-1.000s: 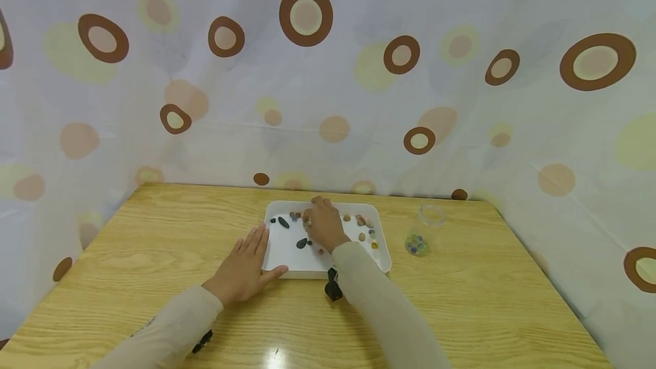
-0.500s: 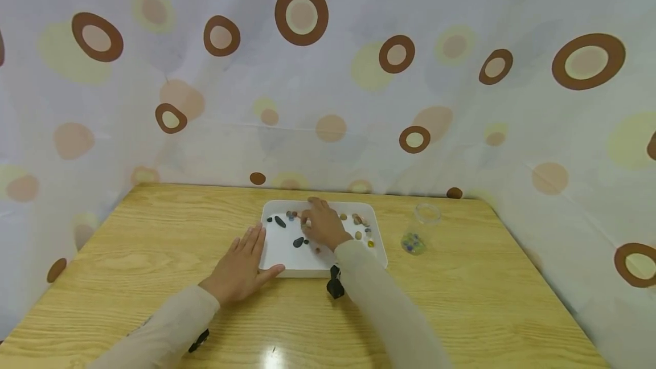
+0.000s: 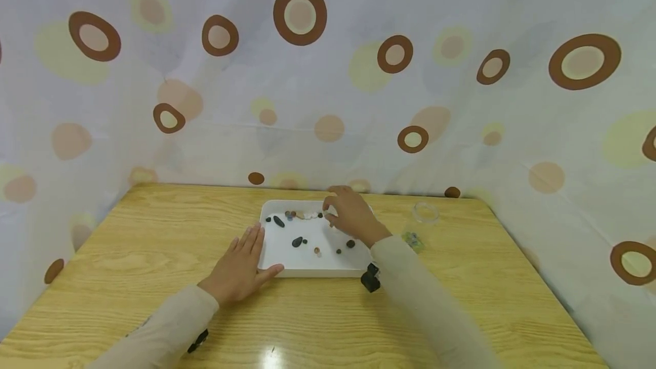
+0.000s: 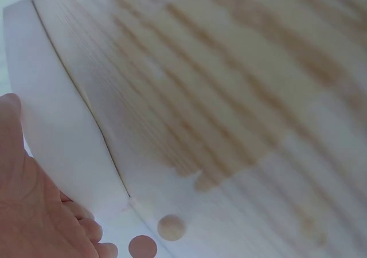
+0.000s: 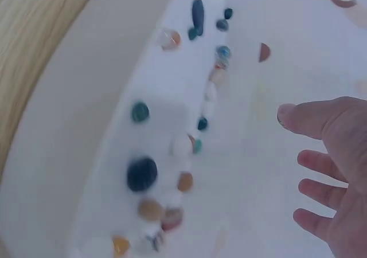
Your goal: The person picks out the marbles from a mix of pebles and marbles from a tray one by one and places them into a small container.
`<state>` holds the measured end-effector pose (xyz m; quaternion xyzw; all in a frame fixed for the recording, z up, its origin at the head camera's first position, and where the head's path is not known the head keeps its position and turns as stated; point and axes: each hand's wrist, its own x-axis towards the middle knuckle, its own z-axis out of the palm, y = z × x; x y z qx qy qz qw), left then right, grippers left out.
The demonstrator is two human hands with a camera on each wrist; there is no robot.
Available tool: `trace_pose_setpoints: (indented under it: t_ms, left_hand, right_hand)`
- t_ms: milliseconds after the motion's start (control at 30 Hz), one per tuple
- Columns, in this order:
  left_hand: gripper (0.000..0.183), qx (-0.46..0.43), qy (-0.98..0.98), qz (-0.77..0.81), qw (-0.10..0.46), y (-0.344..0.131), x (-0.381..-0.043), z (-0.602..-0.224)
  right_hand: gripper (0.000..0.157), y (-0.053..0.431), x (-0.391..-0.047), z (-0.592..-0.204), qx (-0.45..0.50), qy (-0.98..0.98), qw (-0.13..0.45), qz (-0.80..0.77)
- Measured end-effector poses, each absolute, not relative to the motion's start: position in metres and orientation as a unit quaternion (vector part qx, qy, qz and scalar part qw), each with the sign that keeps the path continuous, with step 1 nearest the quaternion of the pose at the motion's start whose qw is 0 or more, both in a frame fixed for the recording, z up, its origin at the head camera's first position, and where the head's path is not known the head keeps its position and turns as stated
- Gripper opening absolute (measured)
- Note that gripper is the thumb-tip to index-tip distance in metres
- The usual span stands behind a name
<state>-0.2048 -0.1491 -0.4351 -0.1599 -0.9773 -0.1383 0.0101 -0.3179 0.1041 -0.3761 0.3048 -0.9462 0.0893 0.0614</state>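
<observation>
A shallow white tray (image 3: 318,273) holds scattered small stones. My left hand (image 3: 238,269) lies against its left side with fingers straight and thumb out along the front corner; in the left wrist view the fingers (image 4: 86,226) touch the tray wall. Over the tray's right part hovers my right hand (image 3: 353,215), thumb and fingers loosely bent and apart, with nothing visible between them. Among the stones are a long dark one (image 3: 279,221), a dark oval one (image 3: 297,242) and a row of pale ones (image 3: 309,216). In the right wrist view, a large dark stone (image 5: 142,174) lies near tan ones (image 5: 151,210).
A clear jar (image 3: 425,213) with green and blue glass pieces (image 3: 412,240) inside stands right of the tray, partly behind the right forearm. All sit on a wooden table (image 3: 179,232). A patterned curtain (image 3: 328,84) hangs behind the table.
My right hand has moved right, from the tray's middle to its right part, uncovering pale and dark stones and covering those at the right. The left hand stays against the tray.
</observation>
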Motion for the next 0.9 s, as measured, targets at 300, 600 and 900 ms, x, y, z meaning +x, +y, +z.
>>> trace_pose_setpoints:
  t_ms: [300, 600, 900]
  left_hand:
    - [0.098, -0.156, -0.978, -0.137, 0.006, -0.151, -0.206, -0.433]
    - [0.097, -0.157, -0.977, -0.143, 0.004, -0.149, -0.205, -0.432]
    - [0.097, -0.156, -0.977, -0.143, 0.002, -0.148, -0.205, -0.435]
  right_hand:
    - [0.017, 0.171, -0.302, -0.349, 0.276, -0.941, 0.170, 0.097]
    - [0.020, 0.239, -0.288, -0.344, 0.200, -0.949, 0.212, 0.124]
    - [0.019, 0.274, -0.282, -0.354, 0.156, -0.951, 0.231, 0.133]
